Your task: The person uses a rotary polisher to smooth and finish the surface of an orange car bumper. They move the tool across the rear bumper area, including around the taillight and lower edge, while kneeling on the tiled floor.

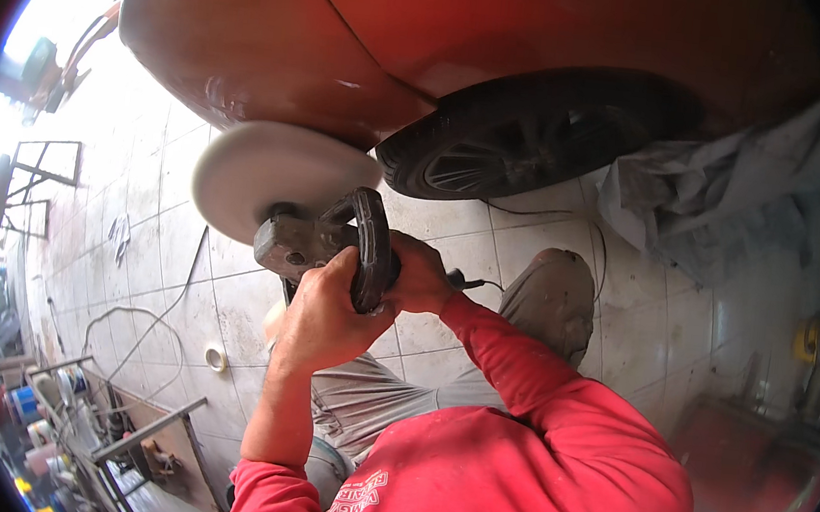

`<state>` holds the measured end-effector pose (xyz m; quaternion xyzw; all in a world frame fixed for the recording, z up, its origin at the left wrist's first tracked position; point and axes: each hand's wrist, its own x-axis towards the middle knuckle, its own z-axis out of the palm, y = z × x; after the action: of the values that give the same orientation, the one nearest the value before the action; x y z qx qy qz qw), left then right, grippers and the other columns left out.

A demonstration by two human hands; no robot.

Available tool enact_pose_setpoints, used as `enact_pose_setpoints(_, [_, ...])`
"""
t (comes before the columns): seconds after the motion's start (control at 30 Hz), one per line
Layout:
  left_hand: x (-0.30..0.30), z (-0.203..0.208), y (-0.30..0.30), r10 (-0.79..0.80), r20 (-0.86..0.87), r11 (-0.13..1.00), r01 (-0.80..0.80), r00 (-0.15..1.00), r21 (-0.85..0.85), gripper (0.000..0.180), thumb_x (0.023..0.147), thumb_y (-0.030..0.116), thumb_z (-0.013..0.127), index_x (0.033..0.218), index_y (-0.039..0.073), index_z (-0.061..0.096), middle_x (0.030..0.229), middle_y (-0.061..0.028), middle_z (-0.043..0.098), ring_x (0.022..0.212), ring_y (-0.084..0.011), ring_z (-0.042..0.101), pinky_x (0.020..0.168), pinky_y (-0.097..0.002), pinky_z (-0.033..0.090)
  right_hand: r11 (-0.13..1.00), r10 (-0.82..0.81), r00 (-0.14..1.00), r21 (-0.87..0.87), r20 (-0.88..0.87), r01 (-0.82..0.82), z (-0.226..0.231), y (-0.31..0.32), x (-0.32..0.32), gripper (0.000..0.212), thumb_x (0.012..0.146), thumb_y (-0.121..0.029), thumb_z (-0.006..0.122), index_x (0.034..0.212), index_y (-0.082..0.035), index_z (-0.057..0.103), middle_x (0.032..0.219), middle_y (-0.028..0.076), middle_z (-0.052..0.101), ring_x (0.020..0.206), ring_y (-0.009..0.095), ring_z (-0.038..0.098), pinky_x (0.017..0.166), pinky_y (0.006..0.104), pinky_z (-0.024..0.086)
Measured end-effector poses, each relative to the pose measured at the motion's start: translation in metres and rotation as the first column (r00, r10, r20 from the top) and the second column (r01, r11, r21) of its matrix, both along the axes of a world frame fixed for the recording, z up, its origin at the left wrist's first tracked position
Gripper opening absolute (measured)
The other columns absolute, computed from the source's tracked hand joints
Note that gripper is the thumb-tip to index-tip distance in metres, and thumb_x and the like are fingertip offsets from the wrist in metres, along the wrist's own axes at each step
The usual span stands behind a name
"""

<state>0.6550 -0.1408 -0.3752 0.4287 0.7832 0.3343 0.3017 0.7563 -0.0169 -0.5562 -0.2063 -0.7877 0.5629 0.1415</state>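
Polisher (300,247) is clasped by our left hand (333,313) and our right hand (418,275) at its black handle (372,238), a two-handed hold we judge meant to steady the blurred white pad (275,176) beside the red car panel (252,53), near the wheel (519,148)

Upper-L blown out w/ glare; pad (280,169) motion-blurred; fisheye rim dark, edges bent.

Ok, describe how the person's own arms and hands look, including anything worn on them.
Both the left hand and the right hand show no glove. The red left sleeve stops short, leaving most of that forearm bare; the red right sleeve reaches about the wrist. The sleeves belong to a red top with white printing.
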Motion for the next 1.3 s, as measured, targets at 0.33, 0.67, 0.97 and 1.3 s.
enact_pose_setpoints(0.33, [-0.071,0.035,-0.091,-0.333,-0.566,0.795,0.547,0.754,0.262,0.058,0.066,0.030,0.096,0.115,0.004,0.079,0.084,-0.0062,0.072,0.078,-0.0273,0.068,0.090,-0.0451,0.055,0.979,-0.123,0.954,-0.192,-0.273,0.071,0.013,-0.063,-0.009,0.076,0.067,-0.040,0.102,0.130,-0.010,0.070,0.119,0.011,0.078,0.112,0.029,0.076,0.105,0.0431,0.058])
enact_pose_setpoints(0.67, [-0.055,-0.014,-0.047,-0.018,-0.652,0.536,0.558,0.758,0.633,0.028,0.059,0.022,0.081,0.075,0.010,0.062,0.068,-0.0002,0.055,0.060,-0.0190,0.056,0.062,-0.0371,0.040,0.920,-0.149,0.958,-0.391,-0.245,0.043,0.027,-0.046,0.023,0.081,0.077,-0.016,0.098,0.146,-0.003,0.057,0.128,0.005,0.070,0.113,0.016,0.067,0.102,0.0345,0.057])
enact_pose_setpoints(0.97, [-0.027,-0.012,-0.031,-0.019,-0.702,0.528,0.604,0.712,0.597,0.029,0.069,0.015,0.086,0.073,0.013,0.057,0.066,0.0007,0.056,0.058,-0.0184,0.060,0.058,-0.0352,0.041,0.974,-0.171,0.952,-0.187,-0.253,0.125,0.020,-0.045,0.028,0.040,0.092,-0.018,0.085,0.126,-0.007,0.065,0.114,0.006,0.071,0.107,0.016,0.065,0.094,0.0376,0.055])
enact_pose_setpoints(1.3, [0.056,0.006,0.054,-0.209,-0.747,0.496,0.726,0.632,0.476,0.023,0.064,0.022,0.083,0.074,0.012,0.065,0.069,-0.0042,0.067,0.063,-0.0243,0.068,0.064,-0.0397,0.051,0.802,-0.404,0.898,-0.540,-0.173,0.257,-0.041,-0.028,0.095,0.057,0.101,-0.048,0.071,0.141,-0.008,0.063,0.134,0.010,0.073,0.121,0.025,0.070,0.106,0.0448,0.055])
